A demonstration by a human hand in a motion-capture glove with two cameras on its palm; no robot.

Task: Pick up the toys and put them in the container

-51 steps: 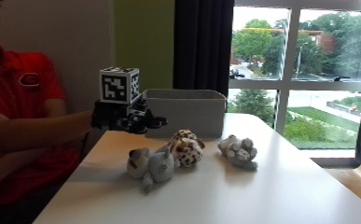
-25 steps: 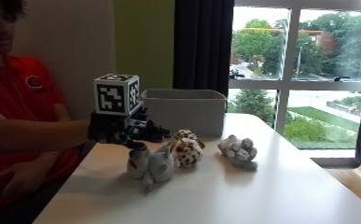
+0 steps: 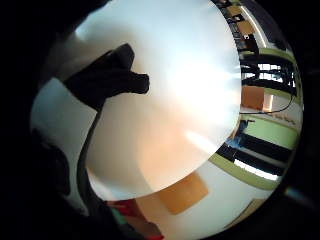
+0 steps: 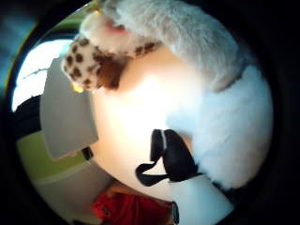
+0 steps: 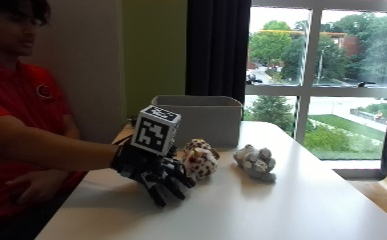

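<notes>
In the outside view my gloved right hand [image 5: 156, 175] reaches down over the table [image 5: 259, 210] with its fingers spread and straight. It covers the grey-and-white plush toy [image 4: 225, 93], which fills much of the thumb side palm view and is hidden in the outside view. I cannot tell whether the fingers touch it. A leopard-spotted plush toy [image 5: 198, 157] lies just beside the hand, also seen as the spotted toy [image 4: 91, 61]. A grey plush toy [image 5: 256, 161] lies further right. The grey container [image 5: 196, 117] stands behind them.
The person's bare hand [image 5: 36, 185] rests low beside the table's left edge. A window runs behind the table's right side. The white tabletop stretches toward the front and right of the toys.
My hand has come down and forward from in front of the container to over the grey-and-white toy, which it now hides. The toys and container have stayed put.
</notes>
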